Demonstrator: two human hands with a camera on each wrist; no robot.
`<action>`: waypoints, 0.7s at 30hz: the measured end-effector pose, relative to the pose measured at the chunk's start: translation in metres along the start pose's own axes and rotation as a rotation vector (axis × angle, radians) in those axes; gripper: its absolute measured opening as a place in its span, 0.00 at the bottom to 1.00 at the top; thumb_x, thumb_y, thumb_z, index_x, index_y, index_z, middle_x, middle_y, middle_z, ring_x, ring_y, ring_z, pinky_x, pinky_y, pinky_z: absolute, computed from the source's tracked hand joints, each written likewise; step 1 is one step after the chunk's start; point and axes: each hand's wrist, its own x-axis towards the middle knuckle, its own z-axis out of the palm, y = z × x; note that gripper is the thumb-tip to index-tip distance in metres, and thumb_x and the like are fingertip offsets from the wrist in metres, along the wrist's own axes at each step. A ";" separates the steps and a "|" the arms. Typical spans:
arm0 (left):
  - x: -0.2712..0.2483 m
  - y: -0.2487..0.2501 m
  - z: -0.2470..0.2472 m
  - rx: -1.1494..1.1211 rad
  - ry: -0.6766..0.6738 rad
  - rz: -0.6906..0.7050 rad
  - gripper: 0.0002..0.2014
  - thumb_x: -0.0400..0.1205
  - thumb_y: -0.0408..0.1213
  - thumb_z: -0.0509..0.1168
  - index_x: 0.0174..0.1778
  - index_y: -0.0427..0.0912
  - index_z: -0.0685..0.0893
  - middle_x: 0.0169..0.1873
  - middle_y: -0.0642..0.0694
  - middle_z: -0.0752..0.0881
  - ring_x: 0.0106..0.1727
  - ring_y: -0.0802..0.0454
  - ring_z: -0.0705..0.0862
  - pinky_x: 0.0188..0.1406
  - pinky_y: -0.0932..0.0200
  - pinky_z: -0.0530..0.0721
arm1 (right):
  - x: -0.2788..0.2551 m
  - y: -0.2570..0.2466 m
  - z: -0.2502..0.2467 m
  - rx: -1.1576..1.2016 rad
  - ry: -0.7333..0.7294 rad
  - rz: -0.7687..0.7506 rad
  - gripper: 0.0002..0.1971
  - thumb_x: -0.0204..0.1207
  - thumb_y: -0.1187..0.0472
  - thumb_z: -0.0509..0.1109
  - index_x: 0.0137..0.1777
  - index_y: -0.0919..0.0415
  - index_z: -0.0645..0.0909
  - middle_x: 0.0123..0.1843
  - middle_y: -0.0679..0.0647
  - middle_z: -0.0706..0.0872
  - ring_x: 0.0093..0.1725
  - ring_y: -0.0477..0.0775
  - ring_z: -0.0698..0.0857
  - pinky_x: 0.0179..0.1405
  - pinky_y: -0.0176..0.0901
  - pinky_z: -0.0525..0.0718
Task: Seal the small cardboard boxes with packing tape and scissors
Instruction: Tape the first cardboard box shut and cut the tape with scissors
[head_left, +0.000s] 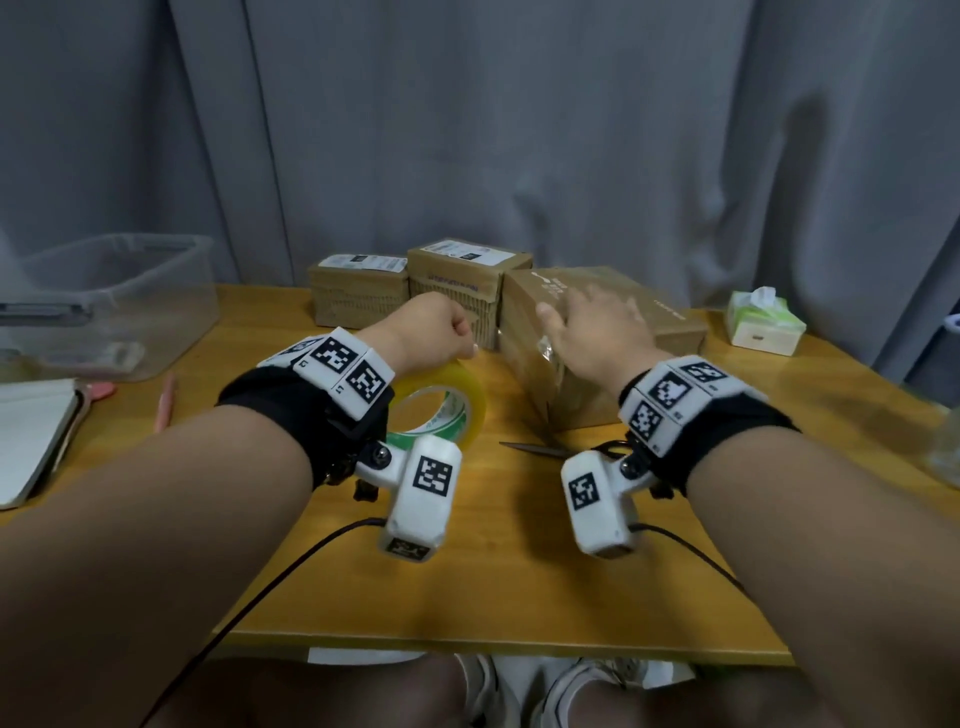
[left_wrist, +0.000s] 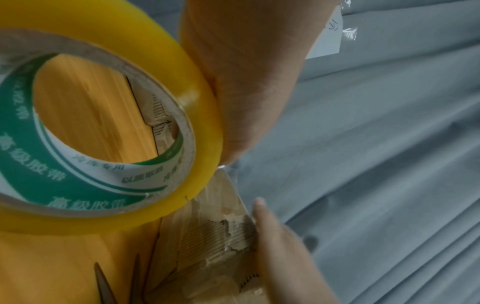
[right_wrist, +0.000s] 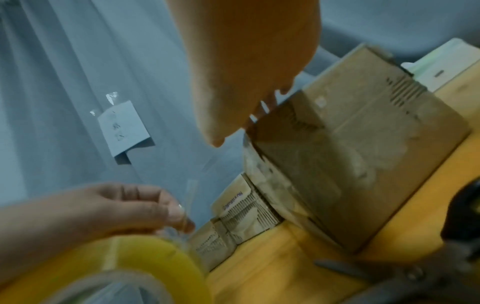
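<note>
Both hands are seen at mid-frame in the head view. The left hand (head_left: 434, 332) is curled on the yellow tape roll (head_left: 445, 400), a clear strip end being pinched at its fingertips (right_wrist: 179, 214). The right hand (head_left: 592, 332) is laid flat, fingers spread, on the large cardboard box (head_left: 566, 384) right of centre. Two smaller boxes (head_left: 405, 291) are set behind, against the grey curtain (head_left: 467, 114) that fills the upper frame. Scissors (head_left: 535, 448) are lying on the wooden table (head_left: 467, 571) below the large box. At the left edge a clear plastic bin (head_left: 114, 306), a notebook (head_left: 31, 436) and a pink pen (head_left: 166, 402) are seen; a tissue box (head_left: 763, 325) is placed at the right.
</note>
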 end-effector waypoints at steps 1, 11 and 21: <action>0.000 0.000 -0.001 0.011 0.004 0.011 0.08 0.79 0.33 0.69 0.47 0.30 0.85 0.34 0.49 0.82 0.33 0.58 0.77 0.29 0.68 0.74 | 0.004 -0.003 0.009 -0.043 -0.045 0.028 0.30 0.86 0.47 0.46 0.83 0.64 0.58 0.83 0.62 0.62 0.82 0.62 0.59 0.82 0.60 0.51; 0.000 -0.010 -0.005 -0.131 0.003 0.076 0.06 0.78 0.35 0.71 0.45 0.36 0.86 0.37 0.55 0.86 0.42 0.57 0.82 0.41 0.67 0.78 | 0.002 -0.016 0.025 -0.115 0.054 0.063 0.30 0.86 0.49 0.47 0.83 0.66 0.54 0.83 0.65 0.60 0.82 0.64 0.58 0.82 0.60 0.51; -0.020 -0.007 -0.011 -0.315 0.042 0.144 0.03 0.82 0.33 0.66 0.45 0.37 0.82 0.37 0.48 0.87 0.33 0.68 0.82 0.33 0.78 0.76 | -0.002 -0.007 0.011 0.262 0.051 -0.112 0.31 0.83 0.43 0.60 0.81 0.56 0.61 0.82 0.57 0.66 0.83 0.59 0.58 0.81 0.60 0.41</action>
